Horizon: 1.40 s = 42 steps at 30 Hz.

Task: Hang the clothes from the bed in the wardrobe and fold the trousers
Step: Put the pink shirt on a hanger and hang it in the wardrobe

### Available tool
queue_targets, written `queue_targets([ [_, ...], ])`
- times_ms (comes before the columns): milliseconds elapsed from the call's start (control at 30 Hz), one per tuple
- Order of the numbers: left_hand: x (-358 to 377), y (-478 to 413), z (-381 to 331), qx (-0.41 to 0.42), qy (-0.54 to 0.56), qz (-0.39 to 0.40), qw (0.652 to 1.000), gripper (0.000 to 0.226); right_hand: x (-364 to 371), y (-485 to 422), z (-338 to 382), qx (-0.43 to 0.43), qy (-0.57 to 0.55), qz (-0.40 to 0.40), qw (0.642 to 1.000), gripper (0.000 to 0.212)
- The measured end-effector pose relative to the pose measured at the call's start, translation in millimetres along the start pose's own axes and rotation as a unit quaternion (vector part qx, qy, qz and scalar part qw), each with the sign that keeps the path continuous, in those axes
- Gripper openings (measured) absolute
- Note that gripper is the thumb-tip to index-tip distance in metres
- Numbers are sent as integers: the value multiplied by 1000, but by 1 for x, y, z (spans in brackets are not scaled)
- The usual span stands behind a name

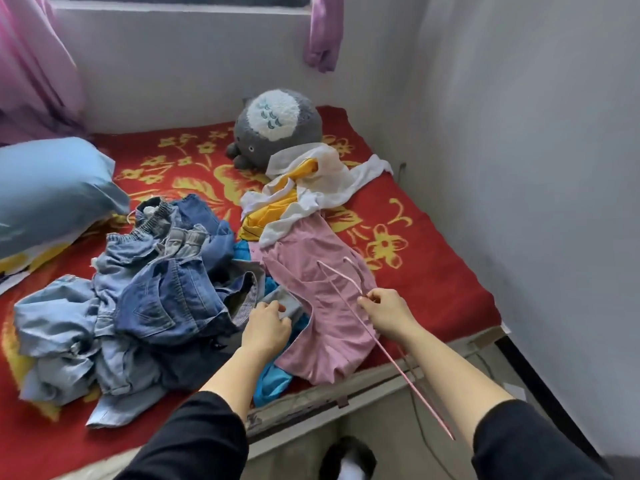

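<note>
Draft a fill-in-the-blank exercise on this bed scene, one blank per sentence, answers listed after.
1. The right hand pinches a thin wire clothes hanger coloured ____.
2. The left hand grips a small cloth coloured ____.
3. The pile of blue denim trousers lies to the ____ of the pink cotton garment.
4. The round grey plush toy sits on the red blanket patterned with ____ flowers.

Missing words: pink; grey; left; yellow.
</note>
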<state>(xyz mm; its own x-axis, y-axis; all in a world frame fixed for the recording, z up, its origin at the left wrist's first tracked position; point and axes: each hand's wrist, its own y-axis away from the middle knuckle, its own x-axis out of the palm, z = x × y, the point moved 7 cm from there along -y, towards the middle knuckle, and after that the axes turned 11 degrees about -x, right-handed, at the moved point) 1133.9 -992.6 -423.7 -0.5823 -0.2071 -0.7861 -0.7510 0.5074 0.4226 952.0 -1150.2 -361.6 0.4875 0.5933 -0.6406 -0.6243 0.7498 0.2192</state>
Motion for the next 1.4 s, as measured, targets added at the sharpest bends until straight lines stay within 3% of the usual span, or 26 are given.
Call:
queue_targets([
  [400, 89, -144, -32, -110, -51, 31, 992, 38, -4, -193, -80, 13, 31, 74, 997, 17],
  [567, 114, -180, -38, -46, -158, 14, 986, 40, 33, -212, -111, 48, 21, 125, 991, 15],
  [733, 149, -214, -43, 9, -246, 74, 966, 46, 56, -222, -135, 71, 10, 115, 991, 36],
  [900, 161, -229, -49, 50, -350, 69, 933, 28, 62, -224, -145, 73, 19, 119, 990, 40],
  [967, 157, -230, -58, 70, -312, 61, 946, 21, 61, -225, -143, 60, 31, 121, 990, 40],
  [1033, 149, -226, -76, 85, -181, 67, 978, 15, 61, -224, -142, 69, 16, 128, 989, 37],
  [1167, 124, -208, -114, 114, -5, 145, 983, 13, 63, -213, -135, 164, -178, 118, 963, 11],
  [1300, 73, -201, -144, 86, 140, 94, 982, 11, 66, -203, -109, 151, -221, 145, 952, 45],
  [1333, 63, -200, -151, 79, 169, 95, 978, 9, 66, -202, -102, 141, -218, 140, 955, 43],
  [1400, 49, -196, -166, 81, 210, 133, 965, 6, 63, -204, -91, 127, -210, 119, 962, 11],
])
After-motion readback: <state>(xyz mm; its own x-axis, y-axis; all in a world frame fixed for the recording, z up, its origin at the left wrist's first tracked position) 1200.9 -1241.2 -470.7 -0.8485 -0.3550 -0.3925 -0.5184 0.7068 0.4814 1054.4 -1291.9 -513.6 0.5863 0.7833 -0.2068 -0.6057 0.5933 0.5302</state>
